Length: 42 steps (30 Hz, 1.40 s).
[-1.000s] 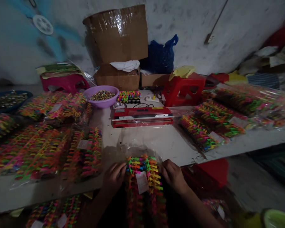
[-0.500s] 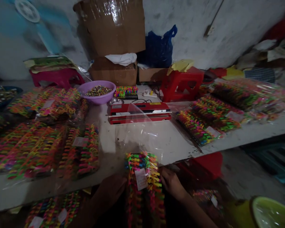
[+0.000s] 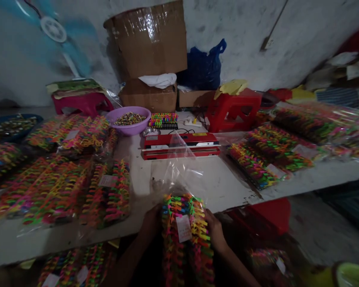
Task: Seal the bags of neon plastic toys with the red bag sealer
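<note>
A clear plastic bag of small bright plastic pieces in rows (image 3: 202, 235) is held upright at the table's front edge, with a white paper label (image 3: 183, 229) inside or on it. My left hand (image 3: 152, 222) grips its left side, and my right hand (image 3: 214, 228) grips the right side; both sets of fingers are partly hidden. The bag's loose, see-through top (image 3: 182, 171) stretches forward over the white table (image 3: 139, 181). Its tip reaches the front of a long red machine (image 3: 181, 145) that looks like a bag sealer.
Filled bags lie on the left (image 3: 50, 187) and right (image 3: 272, 155) of the table. Behind the sealer are a purple basin (image 3: 131, 127) of small pieces, a small metal dish (image 3: 151, 132), a red stool (image 3: 233, 111) and cardboard boxes (image 3: 146, 44). A blue fan (image 3: 54, 30) stands back left.
The bag's top has gathered to a narrower point and now rises against the sealer. Both hands still hold the bag's sides. The whole view has shifted slightly.
</note>
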Motion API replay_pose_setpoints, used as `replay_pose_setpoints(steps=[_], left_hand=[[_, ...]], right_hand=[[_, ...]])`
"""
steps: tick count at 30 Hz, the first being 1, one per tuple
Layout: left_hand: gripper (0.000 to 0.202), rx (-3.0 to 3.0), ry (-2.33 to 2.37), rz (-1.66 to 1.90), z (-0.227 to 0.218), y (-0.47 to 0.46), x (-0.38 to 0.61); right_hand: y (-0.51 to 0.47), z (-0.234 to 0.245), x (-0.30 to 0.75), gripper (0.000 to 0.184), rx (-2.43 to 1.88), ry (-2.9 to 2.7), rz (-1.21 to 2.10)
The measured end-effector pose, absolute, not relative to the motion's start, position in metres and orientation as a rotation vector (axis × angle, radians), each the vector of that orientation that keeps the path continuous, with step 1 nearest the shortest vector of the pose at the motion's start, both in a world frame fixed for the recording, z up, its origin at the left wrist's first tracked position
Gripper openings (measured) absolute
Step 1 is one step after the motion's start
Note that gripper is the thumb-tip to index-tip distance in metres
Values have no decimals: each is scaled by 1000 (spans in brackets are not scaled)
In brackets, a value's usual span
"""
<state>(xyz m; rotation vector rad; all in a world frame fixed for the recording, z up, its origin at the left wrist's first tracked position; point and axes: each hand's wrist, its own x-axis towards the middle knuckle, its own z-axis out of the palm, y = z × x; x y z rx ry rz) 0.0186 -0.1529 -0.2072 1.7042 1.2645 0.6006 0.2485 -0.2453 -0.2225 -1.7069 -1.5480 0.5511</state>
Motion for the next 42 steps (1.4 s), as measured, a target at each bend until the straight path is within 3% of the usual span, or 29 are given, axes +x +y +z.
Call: replay_pose_setpoints(steps=[4,8,15,19,28,42], left_hand=[[31,1598,1336,682,-209,-157,27],[25,1598,1289,628,-212,-170,27],[25,1944,1070,394,-193,-214,-9],[30,2102,1163,389,-184,-223,-13],[27,2398,1157,716,-168,-205,8],[28,2659,753,643,-174,-230,-21]], right_hand=[[-253,-227,249,16,-1549,-1255,697],[-258,-226,253,27,-1482,-1075,717],[-301,-205,261,30,-1554,-1422,857],[-314,-193,261,33,-1740,-1508,668],[-277,-172,273,19,-1761,-1683,219],[-328,-167,271,15,-1538,-2043,172]])
